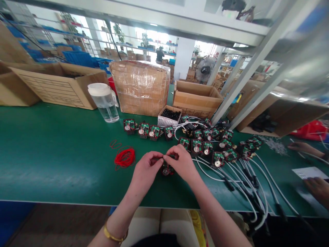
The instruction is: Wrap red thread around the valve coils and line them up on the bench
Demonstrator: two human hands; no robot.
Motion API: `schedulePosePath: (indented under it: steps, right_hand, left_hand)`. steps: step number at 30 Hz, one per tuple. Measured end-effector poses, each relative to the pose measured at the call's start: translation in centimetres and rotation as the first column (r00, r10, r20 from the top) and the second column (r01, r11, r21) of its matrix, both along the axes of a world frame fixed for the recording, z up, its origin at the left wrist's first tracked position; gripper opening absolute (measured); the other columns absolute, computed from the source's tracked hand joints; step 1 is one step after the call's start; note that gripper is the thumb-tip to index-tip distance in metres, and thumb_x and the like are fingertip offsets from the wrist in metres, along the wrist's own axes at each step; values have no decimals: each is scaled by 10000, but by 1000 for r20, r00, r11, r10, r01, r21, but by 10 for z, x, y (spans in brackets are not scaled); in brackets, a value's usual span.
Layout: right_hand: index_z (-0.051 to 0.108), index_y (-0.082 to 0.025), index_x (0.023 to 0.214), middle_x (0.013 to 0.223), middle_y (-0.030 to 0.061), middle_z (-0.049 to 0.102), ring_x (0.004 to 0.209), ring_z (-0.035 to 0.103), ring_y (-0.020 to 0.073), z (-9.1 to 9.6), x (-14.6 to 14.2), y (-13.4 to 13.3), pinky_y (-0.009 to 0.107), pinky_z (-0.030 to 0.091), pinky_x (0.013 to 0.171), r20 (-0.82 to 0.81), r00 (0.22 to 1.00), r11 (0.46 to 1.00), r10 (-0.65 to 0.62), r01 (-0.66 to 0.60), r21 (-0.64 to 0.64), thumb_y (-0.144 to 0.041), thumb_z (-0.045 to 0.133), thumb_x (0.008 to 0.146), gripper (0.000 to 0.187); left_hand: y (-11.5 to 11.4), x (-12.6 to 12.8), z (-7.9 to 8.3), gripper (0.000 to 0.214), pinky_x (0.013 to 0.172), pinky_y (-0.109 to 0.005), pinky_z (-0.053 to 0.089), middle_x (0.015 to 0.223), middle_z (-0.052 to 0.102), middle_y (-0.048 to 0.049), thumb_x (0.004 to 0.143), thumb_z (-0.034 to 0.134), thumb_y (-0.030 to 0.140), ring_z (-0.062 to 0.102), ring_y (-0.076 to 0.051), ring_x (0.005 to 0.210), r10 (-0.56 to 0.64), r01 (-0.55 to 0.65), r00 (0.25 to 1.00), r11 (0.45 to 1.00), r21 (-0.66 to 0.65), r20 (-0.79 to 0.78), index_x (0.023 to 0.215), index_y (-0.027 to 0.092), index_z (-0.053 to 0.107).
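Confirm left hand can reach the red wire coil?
Probably yes: red wire coil lies on open mat beside the left hand, nothing between. That hand and the right hand grip a module.

Small module point(166, 169): black housing with a bit of green board and red, and a round silver disc facing the camera. It is mostly hidden, pinched between the left hand point(147, 168) and right hand point(182, 161), whose fingertips meet just above it. It is tilted and held low over the green desk point(51, 161), toward the front edge. Whether it touches the desk is unclear.
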State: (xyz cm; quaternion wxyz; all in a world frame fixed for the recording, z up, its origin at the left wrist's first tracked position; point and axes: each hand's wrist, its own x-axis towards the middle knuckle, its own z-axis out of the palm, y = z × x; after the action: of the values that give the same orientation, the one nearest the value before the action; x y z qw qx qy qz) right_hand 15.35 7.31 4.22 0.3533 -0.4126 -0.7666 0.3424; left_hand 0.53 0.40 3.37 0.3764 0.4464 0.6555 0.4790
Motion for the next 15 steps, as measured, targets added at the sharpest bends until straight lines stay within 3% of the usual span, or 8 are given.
schedulePosePath:
  steps: [5,10,15]
  right_hand:
    - [651,-198,744,781,-32,503,648,468,128,-6,-1,4,255,407,617,-12,1000,1000,10,-10,3,-200,726,831,114]
    - [656,-200,770,793,-21,518,680,489,138,-7,2,4,262,408,636,-16,999,1000,29,-29,4,-216,692,865,103]
    - [657,-202,784,801,-22,519,682,492,138,-5,2,4,264,414,640,-9,998,999,55,-55,3,-196,701,843,74]
  left_hand:
    - [-3,-1,-4,239,869,-342,506,998,736,-36,877,576,362,677,-203,934,18,-17,999,999,41,-30,1016,225,713]
    - [-9,0,-3,270,882,-341,499,1020,721,-31,888,534,338,681,-188,912,41,-42,998,998,40,37,1048,234,724]
    - [-11,1,-8,274,907,-350,496,1053,716,-32,849,590,333,667,-203,988,49,-51,998,998,41,41,1071,249,727]
